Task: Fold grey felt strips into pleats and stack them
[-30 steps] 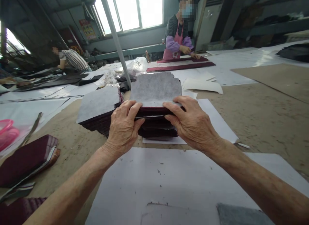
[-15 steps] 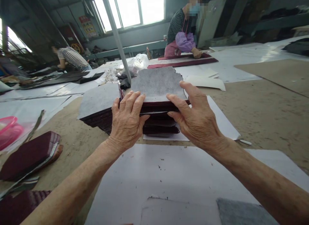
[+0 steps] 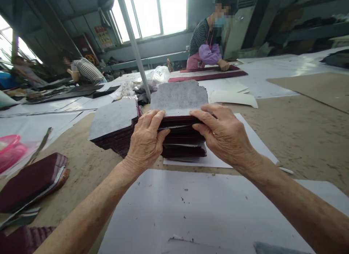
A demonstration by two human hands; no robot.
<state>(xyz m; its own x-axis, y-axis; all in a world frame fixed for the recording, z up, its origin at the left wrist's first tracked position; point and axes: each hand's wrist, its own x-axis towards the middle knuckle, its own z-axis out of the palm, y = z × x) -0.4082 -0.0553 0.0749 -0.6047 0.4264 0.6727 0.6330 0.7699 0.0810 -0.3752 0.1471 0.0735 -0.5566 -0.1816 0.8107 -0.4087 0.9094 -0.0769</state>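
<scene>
In front of me stands a stack of dark maroon cut pieces [image 3: 180, 95] with a grey, fibrous top face. My left hand [image 3: 147, 137] pinches the upper layers at the near left corner, thumb below and fingers on top. At the near right corner, my right hand [image 3: 222, 128] grips the same layers in a like way. Beneath them, lower layers of the stack [image 3: 184, 151] rest on a white sheet. A second stack [image 3: 114, 115], grey on top with dark sides, stands just left of my left hand.
A large white sheet [image 3: 174, 199] lies nearest me. Maroon pieces [image 3: 32, 181] and a pink plastic basin [image 3: 12, 152] are at left. A slanting metal pole [image 3: 135, 46] rises behind the stacks. Across the table a co-worker [image 3: 207, 43] handles maroon strips [image 3: 212, 74]; others work far left.
My right hand's fingers have drawn in from the stack's right side to its near edge. The view has tilted slightly, so things sit a little lower. Both hands stay on the stack.
</scene>
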